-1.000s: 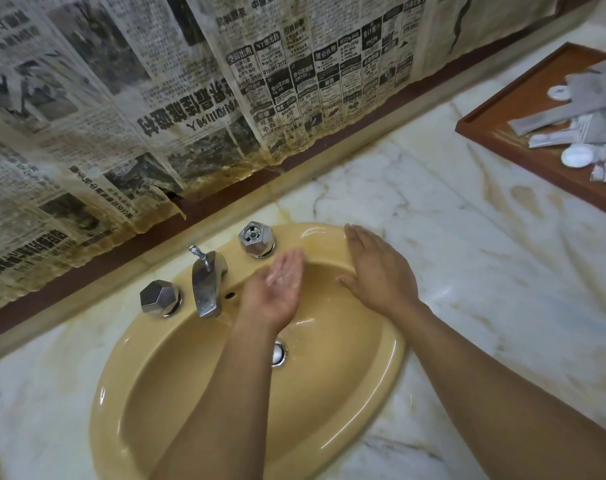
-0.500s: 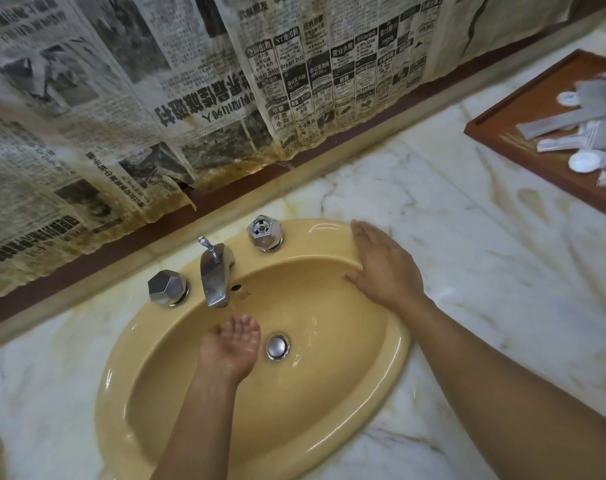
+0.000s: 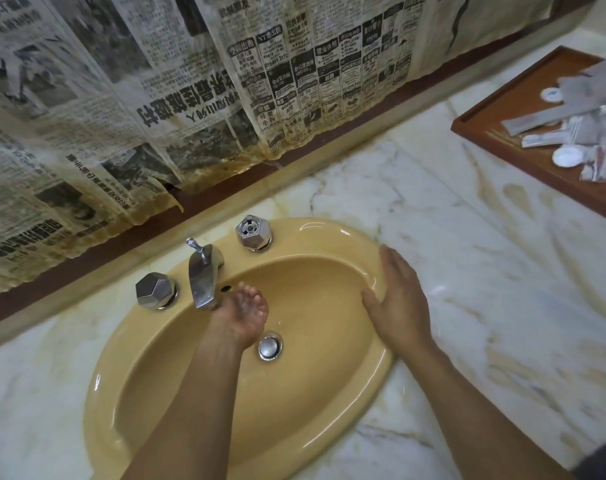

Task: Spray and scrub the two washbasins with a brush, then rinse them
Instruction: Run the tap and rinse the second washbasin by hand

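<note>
Both empty | left hand cupped under spout | right hand flat on washbasin

counter: marble, kinda stained | basin: yellow, sunk in | tray: wood, far right edge

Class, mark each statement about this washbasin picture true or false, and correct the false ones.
1. The left hand is cupped under the spout. True.
2. The right hand grips a brush. False: it lies flat on the rim of the washbasin, holding nothing.
3. The washbasin is white. False: it is yellow.
4. A wooden tray sits on the counter. True.
</note>
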Demonstrator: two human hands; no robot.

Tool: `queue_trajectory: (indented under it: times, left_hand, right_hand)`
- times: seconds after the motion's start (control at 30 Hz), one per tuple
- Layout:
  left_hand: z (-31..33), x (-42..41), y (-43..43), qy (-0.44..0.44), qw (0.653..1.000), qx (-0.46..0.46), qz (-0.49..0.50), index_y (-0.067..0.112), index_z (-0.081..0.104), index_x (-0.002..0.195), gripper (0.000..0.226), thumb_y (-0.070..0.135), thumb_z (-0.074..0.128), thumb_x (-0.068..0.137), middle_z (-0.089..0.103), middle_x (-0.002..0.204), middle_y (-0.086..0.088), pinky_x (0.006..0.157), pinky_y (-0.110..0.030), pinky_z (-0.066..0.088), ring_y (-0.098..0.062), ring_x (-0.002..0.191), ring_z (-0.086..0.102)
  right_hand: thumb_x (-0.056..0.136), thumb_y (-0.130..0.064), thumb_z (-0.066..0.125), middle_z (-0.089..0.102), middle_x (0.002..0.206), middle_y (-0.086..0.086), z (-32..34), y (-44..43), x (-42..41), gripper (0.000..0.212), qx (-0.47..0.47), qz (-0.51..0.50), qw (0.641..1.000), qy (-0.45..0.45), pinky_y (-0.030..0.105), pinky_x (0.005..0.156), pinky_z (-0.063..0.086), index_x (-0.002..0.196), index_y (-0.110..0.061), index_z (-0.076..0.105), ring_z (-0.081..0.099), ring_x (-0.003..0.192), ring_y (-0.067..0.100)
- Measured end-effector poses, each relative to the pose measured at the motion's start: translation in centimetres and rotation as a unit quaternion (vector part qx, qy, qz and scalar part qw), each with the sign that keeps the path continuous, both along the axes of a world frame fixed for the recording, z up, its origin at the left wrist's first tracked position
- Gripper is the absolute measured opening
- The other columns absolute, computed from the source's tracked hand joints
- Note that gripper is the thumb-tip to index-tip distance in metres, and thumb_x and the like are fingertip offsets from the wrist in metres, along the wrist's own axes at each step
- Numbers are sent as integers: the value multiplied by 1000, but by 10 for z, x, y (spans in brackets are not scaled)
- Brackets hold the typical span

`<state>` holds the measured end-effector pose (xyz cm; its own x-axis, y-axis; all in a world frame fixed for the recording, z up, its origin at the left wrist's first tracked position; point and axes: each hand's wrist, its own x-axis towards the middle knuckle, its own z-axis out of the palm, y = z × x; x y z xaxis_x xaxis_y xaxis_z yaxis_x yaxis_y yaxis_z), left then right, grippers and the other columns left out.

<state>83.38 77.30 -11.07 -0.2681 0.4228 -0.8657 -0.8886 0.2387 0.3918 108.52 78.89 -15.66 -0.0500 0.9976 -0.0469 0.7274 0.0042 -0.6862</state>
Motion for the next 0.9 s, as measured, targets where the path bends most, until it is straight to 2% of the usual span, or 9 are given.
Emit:
queue_trajectory:
  times: [0.07,0.17,0.3,0.4,0.5,0.57,0.7,0.77,0.9]
  left_hand:
    - [11,29,19,7,996,16,-88,11,64,87,33,16,41,108,69,66,-6,53,-23,55,-16,53,67]
    - [20,70,38,29,974,64,-215,-4,65,99,43,24,35,112,74,98,-22,80,-39,62,-30,90,74]
    - [11,70,27,59,981,66,-174,-4,61,109,40,23,32,113,64,122,-22,104,-42,49,-34,122,61]
    - [-2,31,0,39,995,58,-75,-2,61,114,36,20,33,112,65,125,-19,107,-43,48,-34,119,63]
    - [-9,-8,-23,17,999,34,21,2,64,111,34,18,33,110,67,125,-13,106,-41,48,-29,107,67]
    - [-12,-20,-31,7,998,17,56,6,66,105,34,19,35,110,69,118,-10,102,-38,50,-24,105,67]
    - [-15,-22,-31,0,998,5,56,8,68,97,33,17,38,108,70,104,-7,93,-36,51,-21,100,67]
    - [-13,-22,-30,-4,999,3,49,8,68,94,35,13,35,106,69,98,-7,90,-36,51,-21,96,67]
    - [-14,-31,-28,-2,999,5,43,8,67,92,35,12,35,105,68,91,-7,81,-37,53,-20,91,66]
  right_hand:
    - [95,-27,65,25,166,0,0,2,-1,80,1,1,1000,-2,25,117,22,162,-18,21,19,153,16]
    - [94,-28,67,28,165,0,-3,2,1,80,4,-1,1000,1,20,112,20,161,-18,23,23,151,15]
    - [93,-26,67,25,166,-3,-3,4,0,82,10,4,1000,-3,23,115,21,161,-19,21,22,151,14]
    - [96,-22,58,11,170,2,0,8,-5,82,6,46,996,-79,26,122,11,163,-15,11,10,155,18]
    - [95,-16,49,-11,170,8,5,26,-18,83,38,133,967,-213,46,127,1,163,-15,1,-13,156,27]
    - [102,-29,45,-21,168,3,10,57,-36,79,60,240,931,-268,53,125,-5,163,-18,-4,-22,154,27]
    - [100,-56,44,-29,165,-6,20,114,-68,91,41,365,881,-300,50,125,-5,161,-23,-15,-25,152,17]
    - [101,-60,37,-30,165,-5,19,111,-68,88,34,357,886,-295,51,126,-3,160,-22,-16,-25,152,15]
    - [103,-60,10,-32,164,-6,14,66,-34,73,1,244,941,-236,49,126,-2,161,-22,-12,-27,151,13]
